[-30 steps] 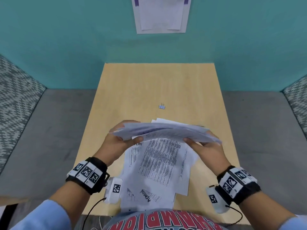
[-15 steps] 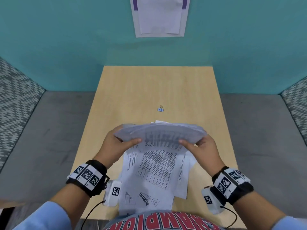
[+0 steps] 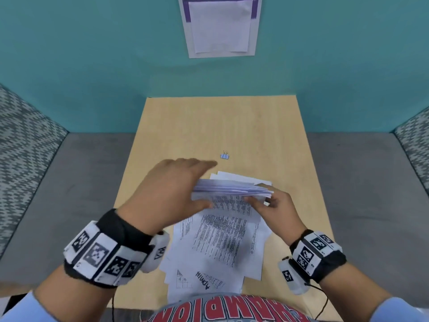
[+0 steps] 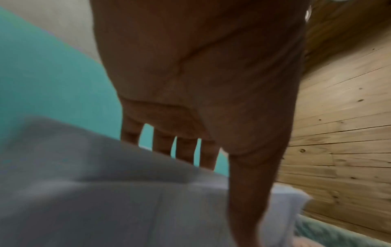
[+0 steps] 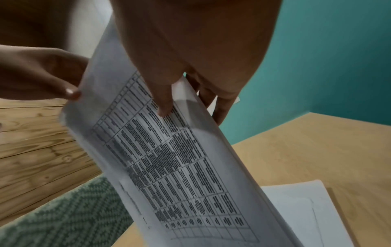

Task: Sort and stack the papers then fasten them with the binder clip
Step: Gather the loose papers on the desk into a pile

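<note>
A stack of white printed papers [image 3: 232, 189] is held on edge above the wooden table [image 3: 209, 122]. My right hand [image 3: 267, 202] grips its right end, thumb on the printed table face [image 5: 180, 167] and fingers behind. My left hand [image 3: 183, 184] lies against the stack's left end with straight fingers [image 4: 186, 150] behind the sheets [image 4: 105, 192] and the thumb [image 5: 70, 92] touching the near edge. More loose printed papers [image 3: 220, 242] lie spread on the table under the hands. A small blue binder clip [image 3: 224, 156] sits on the table just beyond the hands.
A teal wall [image 3: 92, 66] rises behind the table, with a sheet [image 3: 219, 26] taped to it. Grey floor [image 3: 69, 194] flanks both sides of the table. A loose sheet [image 5: 306, 208] lies flat near the right hand.
The stack has been squeezed narrower and turned on edge. My left hand has let go its grip, risen and straightened its fingers along the stack's left end. The right hand keeps its hold.
</note>
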